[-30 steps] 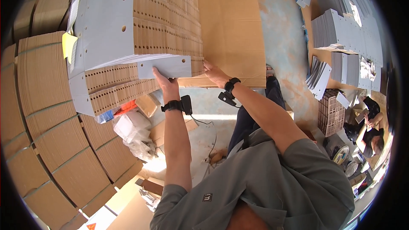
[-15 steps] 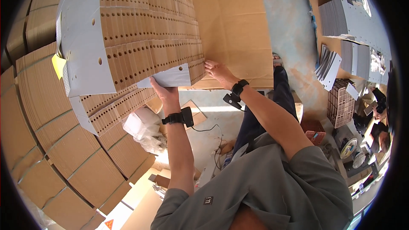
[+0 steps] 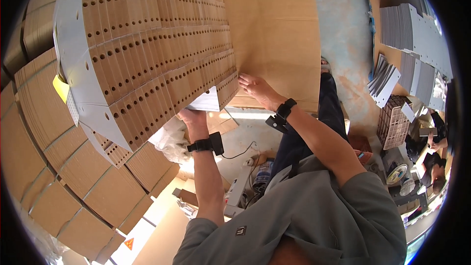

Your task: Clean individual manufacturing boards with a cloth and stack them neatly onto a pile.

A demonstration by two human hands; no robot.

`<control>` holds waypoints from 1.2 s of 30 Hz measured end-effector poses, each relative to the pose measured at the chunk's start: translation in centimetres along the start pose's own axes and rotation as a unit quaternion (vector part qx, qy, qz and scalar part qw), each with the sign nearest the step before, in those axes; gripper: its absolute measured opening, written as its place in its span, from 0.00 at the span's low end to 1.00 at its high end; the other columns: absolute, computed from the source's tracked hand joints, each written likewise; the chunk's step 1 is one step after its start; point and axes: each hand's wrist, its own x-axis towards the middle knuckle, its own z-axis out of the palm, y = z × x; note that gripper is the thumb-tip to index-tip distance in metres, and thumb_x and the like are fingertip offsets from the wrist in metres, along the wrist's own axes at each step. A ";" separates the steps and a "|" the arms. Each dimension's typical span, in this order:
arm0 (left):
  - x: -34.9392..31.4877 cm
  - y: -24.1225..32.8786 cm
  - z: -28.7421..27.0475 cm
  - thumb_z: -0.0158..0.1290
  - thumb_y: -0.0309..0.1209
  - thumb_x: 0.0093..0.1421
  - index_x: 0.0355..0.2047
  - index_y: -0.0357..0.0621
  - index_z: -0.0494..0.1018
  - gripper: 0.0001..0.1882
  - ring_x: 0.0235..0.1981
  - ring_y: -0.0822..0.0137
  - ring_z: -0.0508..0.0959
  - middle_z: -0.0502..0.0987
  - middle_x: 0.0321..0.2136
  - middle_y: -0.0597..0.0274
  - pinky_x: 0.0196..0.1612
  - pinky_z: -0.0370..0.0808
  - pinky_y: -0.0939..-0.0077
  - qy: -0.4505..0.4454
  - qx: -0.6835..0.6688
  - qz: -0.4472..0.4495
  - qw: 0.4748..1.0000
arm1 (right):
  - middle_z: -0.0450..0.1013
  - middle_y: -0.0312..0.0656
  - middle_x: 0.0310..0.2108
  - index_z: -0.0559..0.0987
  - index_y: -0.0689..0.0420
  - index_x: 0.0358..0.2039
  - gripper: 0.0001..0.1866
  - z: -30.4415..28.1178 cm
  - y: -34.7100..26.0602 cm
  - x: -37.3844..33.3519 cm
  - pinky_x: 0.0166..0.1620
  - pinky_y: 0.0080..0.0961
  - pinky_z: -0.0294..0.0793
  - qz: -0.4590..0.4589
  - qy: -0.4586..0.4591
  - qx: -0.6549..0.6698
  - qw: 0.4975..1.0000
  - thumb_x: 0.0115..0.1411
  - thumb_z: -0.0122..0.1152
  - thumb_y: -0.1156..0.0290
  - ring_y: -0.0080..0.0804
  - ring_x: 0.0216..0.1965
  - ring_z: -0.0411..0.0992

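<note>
A big stack of drilled boards (image 3: 147,44) fills the upper left, in several rows, with brown edges full of round holes and a pale grey end face. My left hand (image 3: 195,119) is closed at the lower edge of the front row, beside a pale board face (image 3: 206,100). Its thumb side shows, while most of its fingers are hidden by the boards. At the right end of that row, my right hand (image 3: 257,90) has its fingers stretched out, with the tips against or very near the end board. Nothing shows in that hand.
A large brown cardboard sheet (image 3: 274,29) lies right of the stack. Strapped cardboard bundles (image 3: 73,162) line the left side, near a white plastic bag (image 3: 171,140). Grey panels (image 3: 397,27), a crate (image 3: 393,122) and another person (image 3: 434,152) are at the right.
The stack appears larger and nearer in view. Along the front row, more drilled edges show above my left hand, and less of the pale board face is visible. My right hand stays by the row's end.
</note>
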 end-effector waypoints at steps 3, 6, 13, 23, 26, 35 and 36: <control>0.1 -0.3 0.5 0.49 0.55 0.66 0.62 0.46 0.64 0.32 0.57 0.56 0.73 0.72 0.56 0.59 0.57 0.75 0.56 -0.014 -0.029 -0.017 0.999 | 0.50 0.52 0.74 0.51 0.64 0.73 0.35 -1.2 0.5 1.4 0.74 0.37 0.50 0.012 -0.023 0.015 1.000 0.64 0.41 0.84 0.41 0.74 0.50; 0.6 -0.4 0.1 0.49 0.54 0.67 0.61 0.45 0.65 0.31 0.55 0.55 0.74 0.73 0.55 0.58 0.54 0.77 0.56 0.013 -0.022 -0.013 1.000 | 0.51 0.52 0.73 0.52 0.64 0.73 0.35 -1.2 0.2 0.7 0.74 0.36 0.50 0.027 -0.038 0.033 0.998 0.65 0.43 0.81 0.40 0.74 0.50; 0.4 0.0 -0.7 0.49 0.55 0.67 0.61 0.46 0.64 0.32 0.55 0.55 0.74 0.72 0.56 0.58 0.54 0.77 0.55 0.009 -0.033 -0.019 0.999 | 0.56 0.45 0.71 0.55 0.63 0.71 0.34 -0.2 -2.0 0.1 0.69 0.28 0.55 0.068 -0.057 -0.006 0.996 0.62 0.40 0.84 0.33 0.72 0.52; 1.0 -0.3 -1.0 0.50 0.55 0.66 0.63 0.44 0.63 0.35 0.58 0.56 0.73 0.72 0.57 0.58 0.57 0.75 0.56 -0.008 -0.029 -0.003 1.000 | 0.74 0.69 0.49 0.71 0.71 0.56 0.25 0.9 0.9 2.7 0.58 0.40 0.72 -0.090 -0.008 -0.310 0.946 0.60 0.52 0.71 0.57 0.55 0.73; 0.6 -1.0 -0.6 0.50 0.55 0.66 0.64 0.44 0.63 0.35 0.59 0.56 0.73 0.71 0.58 0.58 0.58 0.75 0.55 -0.010 -0.039 -0.011 0.999 | 0.77 0.68 0.41 0.78 0.72 0.44 0.22 2.5 1.0 3.4 0.47 0.46 0.78 -0.077 -0.001 -0.545 0.835 0.59 0.56 0.64 0.60 0.44 0.78; 1.2 -2.7 -3.2 0.48 0.59 0.65 0.63 0.46 0.65 0.36 0.60 0.55 0.72 0.72 0.59 0.59 0.60 0.73 0.53 0.010 -0.050 0.001 0.999 | 0.78 0.62 0.40 0.81 0.61 0.42 0.16 1.9 1.6 3.5 0.47 0.44 0.78 -0.150 -0.057 -0.496 0.853 0.61 0.56 0.64 0.59 0.45 0.77; 1.9 -2.7 -4.3 0.48 0.57 0.66 0.62 0.45 0.65 0.34 0.60 0.54 0.72 0.73 0.58 0.57 0.60 0.73 0.52 -0.001 -0.087 -0.010 0.996 | 0.78 0.63 0.41 0.81 0.62 0.43 0.15 2.5 -0.2 2.8 0.47 0.43 0.78 -0.175 -0.080 -0.467 0.863 0.62 0.55 0.65 0.59 0.45 0.77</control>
